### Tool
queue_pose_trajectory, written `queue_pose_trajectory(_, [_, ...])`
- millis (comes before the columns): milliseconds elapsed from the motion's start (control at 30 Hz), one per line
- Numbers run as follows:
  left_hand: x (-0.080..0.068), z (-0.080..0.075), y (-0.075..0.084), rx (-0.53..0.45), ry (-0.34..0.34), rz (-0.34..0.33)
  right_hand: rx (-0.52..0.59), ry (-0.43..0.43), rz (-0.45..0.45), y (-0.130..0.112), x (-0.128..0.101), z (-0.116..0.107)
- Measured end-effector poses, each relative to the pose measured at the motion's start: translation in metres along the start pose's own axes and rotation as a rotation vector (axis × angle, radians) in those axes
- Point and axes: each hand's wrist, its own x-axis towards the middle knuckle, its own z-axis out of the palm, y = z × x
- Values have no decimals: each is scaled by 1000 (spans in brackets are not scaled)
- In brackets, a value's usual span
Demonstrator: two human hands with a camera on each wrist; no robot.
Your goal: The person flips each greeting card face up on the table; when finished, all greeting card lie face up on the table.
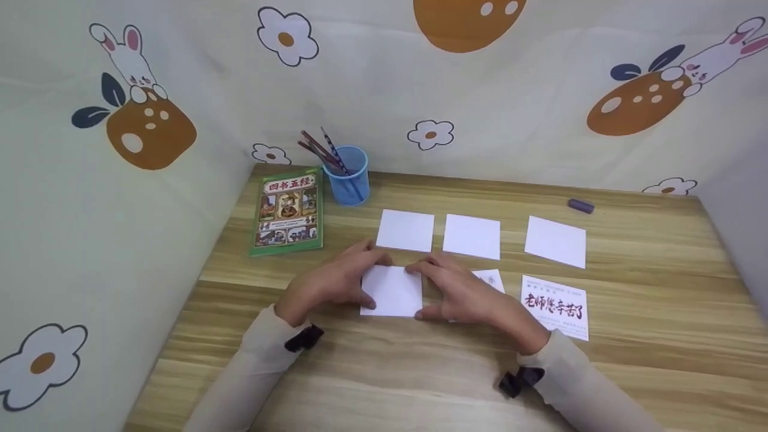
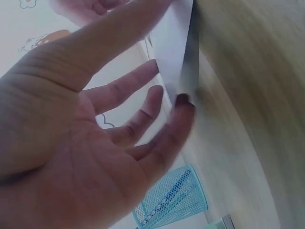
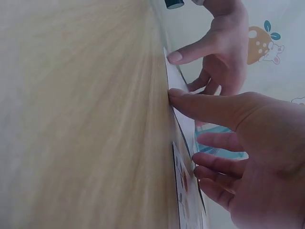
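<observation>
White and blank in the head view, one square card (image 1: 391, 291) at the wooden table (image 1: 420, 384), between left hand (image 1: 336, 279) and right hand (image 1: 465, 294), gripped near its corners by both. Behind, three more blank cards (image 1: 471, 236) in a row; partly hidden by the right hand, a lettered card (image 1: 492, 281); beside that, a red-lettered card (image 1: 555, 307). Farther back, a book (image 1: 288, 210), a blue pencil cup (image 1: 350, 191) and a purple stick (image 1: 581, 206). From the left wrist, fingers bent toward the card, perhaps slightly off the wood, hard to tell. From the right wrist, both thumbs at the near edge
</observation>
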Motion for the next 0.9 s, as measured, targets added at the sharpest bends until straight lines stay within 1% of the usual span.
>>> queue_pose_trajectory(100, [0, -5, 1, -11, 51, 73, -17, 95, -35, 0, 2, 1])
queue_pose_trajectory(167, [0, -8, 2, -24, 85, 127, -18, 186, -60, -1, 4, 1])
queue_pose_trajectory(267, [0, -13, 5, -39, 129, 185, -12, 325, -95, -2, 7, -1])
queue_pose_trajectory(333, [0, -16, 6, -61, 152, 217, -12, 385, -111, -3, 7, -3])
queue_pose_trajectory(400, [-1, -18, 8, -81, 169, 241, -22, 425, -123, -4, 8, -4])
queue_pose_trajectory(533, [-1, -20, 10, -148, 170, 288, -72, 486, -107, -4, 7, -4])
queue_pose_trajectory(600, [0, -19, 11, -191, 146, 312, -96, 518, -90, -5, 7, -5])
queue_pose_trajectory(667, [0, -18, 11, -229, 119, 335, -99, 541, -86, -5, 7, -6])
queue_pose_trajectory(733, [1, -17, 10, -269, 86, 344, -61, 539, -99, -5, 7, -8])
queue_pose_trajectory(800, [1, -15, 9, -310, 62, 343, 13, 498, -121, -5, 6, -10])
queue_pose_trajectory(867, [1, -14, 8, -358, 59, 331, 93, 447, -149, -4, 5, -12])
queue_pose_trajectory(900, [2, -14, 7, -367, 74, 321, 131, 421, -164, -3, 5, -12])
